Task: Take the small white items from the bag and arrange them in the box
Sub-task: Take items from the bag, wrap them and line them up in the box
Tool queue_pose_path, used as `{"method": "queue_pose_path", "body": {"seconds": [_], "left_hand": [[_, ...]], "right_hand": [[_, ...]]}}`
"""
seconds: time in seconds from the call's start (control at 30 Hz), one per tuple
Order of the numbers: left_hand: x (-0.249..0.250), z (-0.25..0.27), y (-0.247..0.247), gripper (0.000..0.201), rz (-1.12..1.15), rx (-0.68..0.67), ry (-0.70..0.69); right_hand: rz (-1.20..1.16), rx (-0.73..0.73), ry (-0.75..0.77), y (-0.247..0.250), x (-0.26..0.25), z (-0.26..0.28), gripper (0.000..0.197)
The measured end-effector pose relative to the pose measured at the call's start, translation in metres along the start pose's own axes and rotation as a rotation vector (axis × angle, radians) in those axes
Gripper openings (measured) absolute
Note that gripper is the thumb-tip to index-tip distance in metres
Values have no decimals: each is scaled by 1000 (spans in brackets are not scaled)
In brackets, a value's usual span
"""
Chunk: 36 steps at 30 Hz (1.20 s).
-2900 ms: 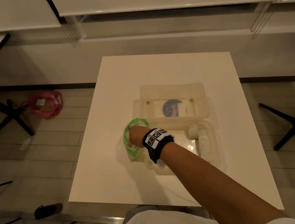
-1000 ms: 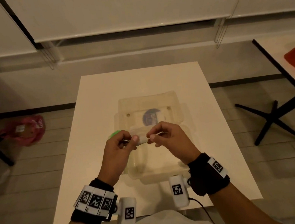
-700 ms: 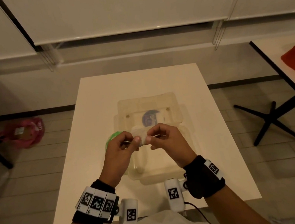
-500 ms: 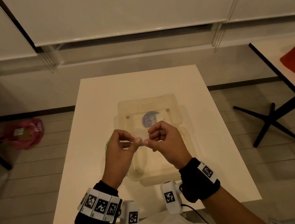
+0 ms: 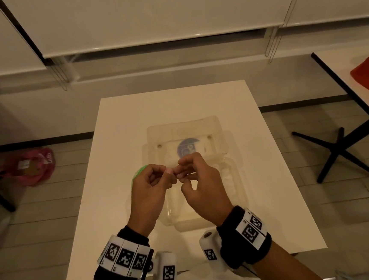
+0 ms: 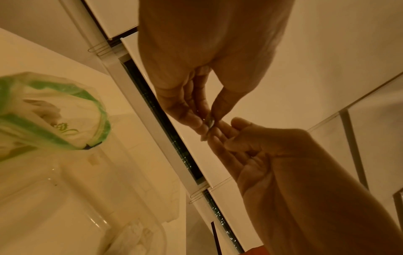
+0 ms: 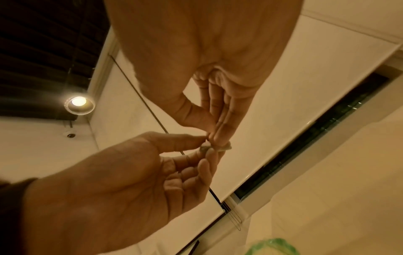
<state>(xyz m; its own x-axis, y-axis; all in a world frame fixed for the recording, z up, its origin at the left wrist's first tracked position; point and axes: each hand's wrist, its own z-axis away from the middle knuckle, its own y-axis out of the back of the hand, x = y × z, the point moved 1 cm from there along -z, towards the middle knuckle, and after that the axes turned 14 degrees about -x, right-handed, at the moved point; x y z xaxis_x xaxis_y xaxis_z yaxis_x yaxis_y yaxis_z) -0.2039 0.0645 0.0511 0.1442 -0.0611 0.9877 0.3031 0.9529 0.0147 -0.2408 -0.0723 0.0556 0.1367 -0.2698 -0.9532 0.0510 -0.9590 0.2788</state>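
Both hands hover above the clear plastic box (image 5: 239, 193), fingertips meeting. My left hand (image 5: 169, 172) and right hand (image 5: 179, 174) pinch one small white item (image 7: 218, 148) between thumbs and fingers; in the head view the fingers hide it almost wholly. In the left wrist view the item (image 6: 210, 123) shows as a small pale scrap at the left hand's (image 6: 207, 121) fingertips. The green-rimmed bag (image 5: 138, 174) lies left of the box, partly behind my left hand, and stands open (image 6: 65, 110). Other white items (image 5: 229, 177) lie along the box's right side.
The box's lid (image 5: 184, 128) lies open flat on the far side, with a blue sticker (image 5: 187, 147). The white table (image 5: 176, 104) ends near my body. A pink bag (image 5: 28, 168) lies on the floor to the left, and black table legs (image 5: 341, 155) stand to the right.
My right hand came out of the bag, and both hands now hold the item. In the last second the hands closed in until their fingertips met.
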Motion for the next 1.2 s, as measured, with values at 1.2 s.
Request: {"method": "queue_pose_path", "body": {"seconds": [1.2], "left_hand": [[14, 0, -1, 18, -190, -75, -163]], "right_hand": [[-22, 23, -80, 31, -9, -11, 6]]}}
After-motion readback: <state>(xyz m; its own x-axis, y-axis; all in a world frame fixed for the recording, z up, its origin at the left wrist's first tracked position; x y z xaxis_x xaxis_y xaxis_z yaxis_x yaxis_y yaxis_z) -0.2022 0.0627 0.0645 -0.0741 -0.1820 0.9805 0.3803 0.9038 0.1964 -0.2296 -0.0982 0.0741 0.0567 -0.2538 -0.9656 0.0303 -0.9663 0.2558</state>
